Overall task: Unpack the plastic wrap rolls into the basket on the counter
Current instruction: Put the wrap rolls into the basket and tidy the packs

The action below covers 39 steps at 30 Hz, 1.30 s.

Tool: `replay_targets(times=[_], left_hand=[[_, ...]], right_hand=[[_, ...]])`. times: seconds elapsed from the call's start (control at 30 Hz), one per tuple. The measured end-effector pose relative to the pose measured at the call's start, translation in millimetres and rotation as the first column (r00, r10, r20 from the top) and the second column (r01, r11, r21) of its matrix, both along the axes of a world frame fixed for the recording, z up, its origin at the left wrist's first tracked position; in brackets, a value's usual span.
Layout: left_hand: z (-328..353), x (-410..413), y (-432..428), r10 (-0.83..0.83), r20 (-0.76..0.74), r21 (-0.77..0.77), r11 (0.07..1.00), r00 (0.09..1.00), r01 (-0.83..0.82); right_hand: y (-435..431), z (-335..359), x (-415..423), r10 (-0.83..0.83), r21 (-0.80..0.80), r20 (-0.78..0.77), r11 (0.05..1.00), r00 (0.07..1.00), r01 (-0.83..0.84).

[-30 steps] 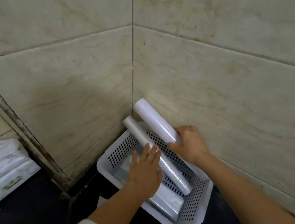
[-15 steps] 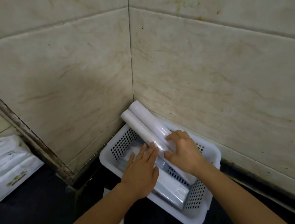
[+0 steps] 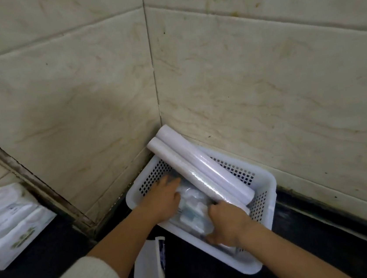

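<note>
- Left hand (image 3: 164, 200) is down inside the basket, palm down with fingers spread pretty flat, pressing on the clear plastic packet (image 3: 194, 208) that lies on the basket floor. Not gripping anything as far as I can see, just resting or pushing on it.
- Right hand (image 3: 227, 224) is at the near end of the basket, fingers curled down over the near edge of that same packet. Can't tell if it's actually pinching it or just nudging, the fingertips are hidden and a bit blurry.
- The two plastic wrap rolls (image 3: 201, 175) are side by side and touching each other, lying tilted: far ends stick up past the rim into the wall corner, near ends are down in the basket next to the right hand. Neither hand is on them.
- The white perforated basket (image 3: 268, 181) sits on the dark surface (image 3: 53, 249), pushed right up to the tiled wall corner (image 3: 154, 85).
- Outside it: a flat white package (image 3: 147, 273) just beside the near rim, and a white printed pack (image 3: 11, 222) well off to the left.
- My read: rolls are basically in, this is the tidy-up bit. Looks like shuffling the packet to make room.
- Next move probably needs the packet flattened or slid aside so the rolls can drop level instead of leaning on the rim. They're round and slick, so they could roll.
</note>
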State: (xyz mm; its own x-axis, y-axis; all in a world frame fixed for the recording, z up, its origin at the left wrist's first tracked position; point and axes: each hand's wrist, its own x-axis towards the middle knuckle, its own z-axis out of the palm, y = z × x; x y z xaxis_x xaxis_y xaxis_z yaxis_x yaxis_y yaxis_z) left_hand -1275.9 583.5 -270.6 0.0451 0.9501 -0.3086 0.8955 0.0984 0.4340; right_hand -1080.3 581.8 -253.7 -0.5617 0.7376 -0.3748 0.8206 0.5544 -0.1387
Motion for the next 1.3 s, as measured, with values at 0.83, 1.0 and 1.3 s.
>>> replay_targets(times=[0.83,1.0,1.3], left_hand=[[3,37,7,-0.207,0.227,-0.281,0.922,0.952,0.267],[23,6,1,0.079,0.304,-0.133,0.99,0.949,-0.04],[13,-18,-41,0.186,0.162,0.252,0.942,0.969,-0.223]], right_hand=[[37,46,14,-0.478,-0.27,-0.476,0.878,0.738,0.395],[33,42,-19,-0.336,-0.086,-0.476,0.937,0.813,0.338],[14,-15,-86,-0.282,-0.249,-0.3,0.945,0.911,0.211]])
